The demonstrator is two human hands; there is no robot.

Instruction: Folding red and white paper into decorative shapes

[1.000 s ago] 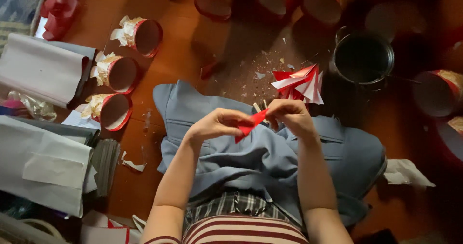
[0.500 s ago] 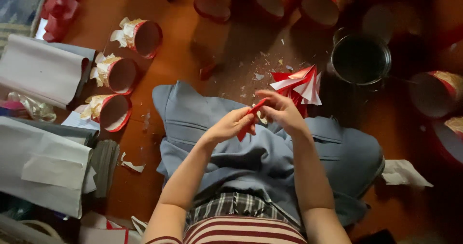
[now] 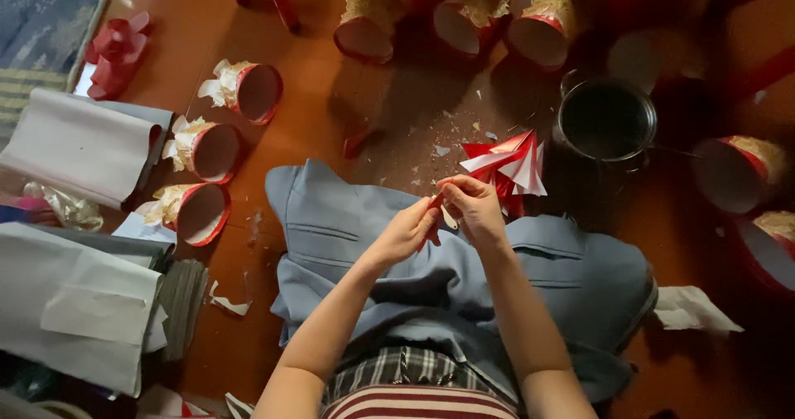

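My left hand [image 3: 408, 231] and my right hand [image 3: 474, 207] meet above my lap and pinch a small red paper strip [image 3: 436, 198] between their fingertips. Most of the strip is hidden by the fingers. Just beyond my right hand lies a stack of folded red-and-white paper pieces [image 3: 509, 164] on the floor. A grey-blue cloth [image 3: 348, 245] covers my legs under both hands.
Several red-rimmed paper cylinders lie on the wooden floor, three at the left [image 3: 207, 150] and more at the top and right. A dark round pot [image 3: 606, 121] stands at the upper right. Rolls of white paper [image 3: 74, 142] and stacked sheets lie at the left. Paper scraps dot the floor.
Both hands have moved a little up and away from my body, closing together on the red strip, which showed more fully a second ago.
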